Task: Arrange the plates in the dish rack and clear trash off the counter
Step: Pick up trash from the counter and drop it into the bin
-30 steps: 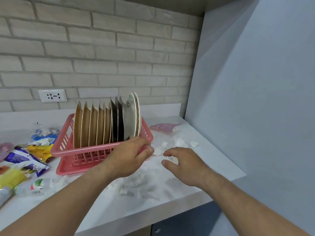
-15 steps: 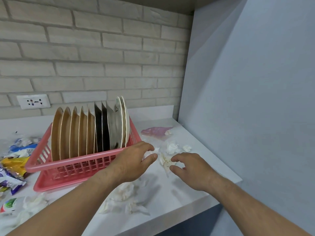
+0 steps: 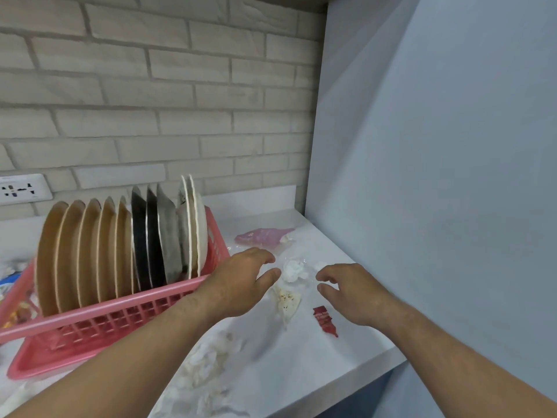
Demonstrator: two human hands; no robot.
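Observation:
A pink dish rack [image 3: 114, 315] holds several plates [image 3: 120, 251] on edge: tan ones at the left, black ones in the middle, white ones at the right. To its right on the white counter [image 3: 301, 357] lies trash: a crumpled white tissue [image 3: 294, 270], a stained paper scrap [image 3: 286, 300], a red torn wrapper [image 3: 325, 321] and a pink wrapper [image 3: 262, 236]. My left hand [image 3: 241, 282] hovers open just left of the tissue. My right hand [image 3: 352, 294] hovers open just right of it. Neither hand holds anything.
More crumpled tissue [image 3: 205, 363] lies under my left forearm near the counter's front edge. Colourful wrappers [image 3: 12, 282] lie left of the rack. A grey cabinet wall [image 3: 437, 176] closes off the counter on the right. A socket [image 3: 21, 188] sits on the brick wall.
My left hand has let go of the rack's right corner and moved right towards the tissue. My right hand has moved slightly away from me. The view has shifted right.

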